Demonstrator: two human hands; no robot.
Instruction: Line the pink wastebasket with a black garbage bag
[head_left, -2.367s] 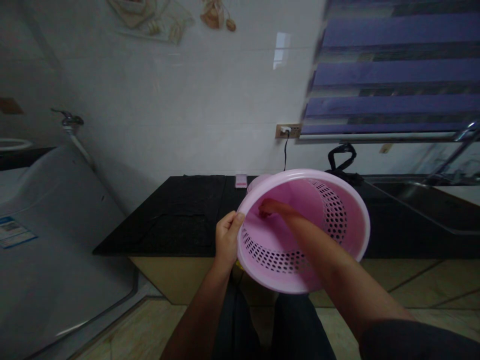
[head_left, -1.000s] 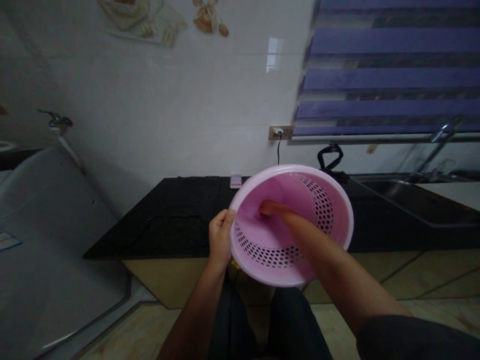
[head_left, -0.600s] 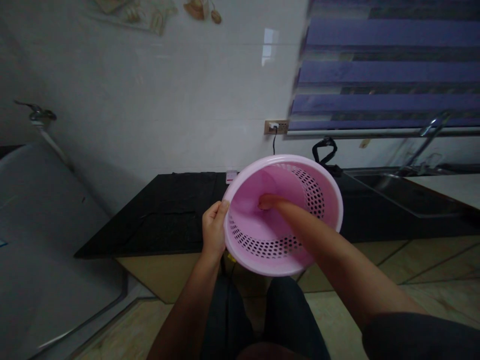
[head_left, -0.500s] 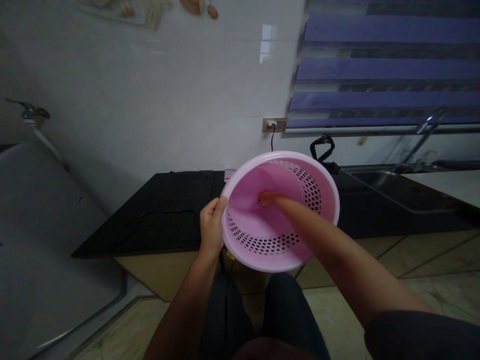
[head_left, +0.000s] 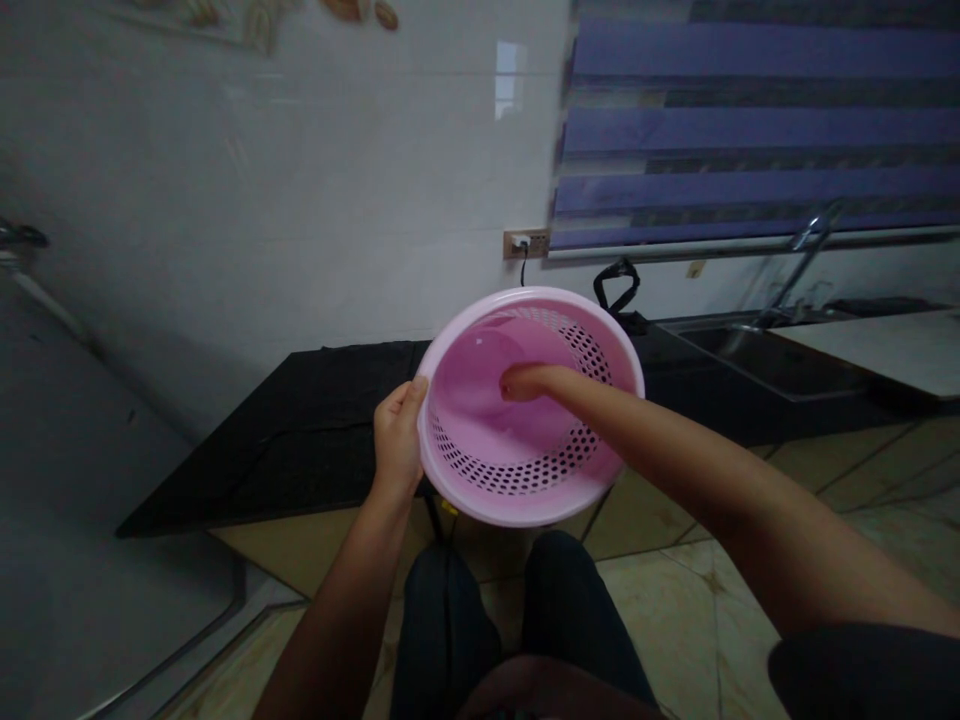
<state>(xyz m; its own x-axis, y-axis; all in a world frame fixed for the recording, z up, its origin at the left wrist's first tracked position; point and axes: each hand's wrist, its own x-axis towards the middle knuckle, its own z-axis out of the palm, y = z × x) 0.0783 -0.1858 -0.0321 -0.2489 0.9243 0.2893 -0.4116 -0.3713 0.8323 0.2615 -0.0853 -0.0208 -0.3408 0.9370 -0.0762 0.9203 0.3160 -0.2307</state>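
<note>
A pink plastic basket [head_left: 476, 370], round and with bands of holes in its wall, is tilted with its open mouth towards me. At its left rim my left hand [head_left: 397, 435] is closed, thumb over the edge and fingers behind it, partly hidden. My right arm reaches over the right rim, and my right hand [head_left: 521, 382] is inside near the bottom. That hand is curled closed. Its fingertips are turned away, so I cannot make out whether anything is in them.
Behind the basket runs a black countertop [head_left: 277, 425]. A sink [head_left: 787, 365] with a tall tap [head_left: 806, 255] is to the right. A wall socket [head_left: 526, 244] has a plug and cord. A black looped object [head_left: 619, 290] stands behind the basket.
The view has swung slightly, so everything sits further left. My right hand has shifted a little within the basket and stays curled. My left hand keeps its hold on the rim.
</note>
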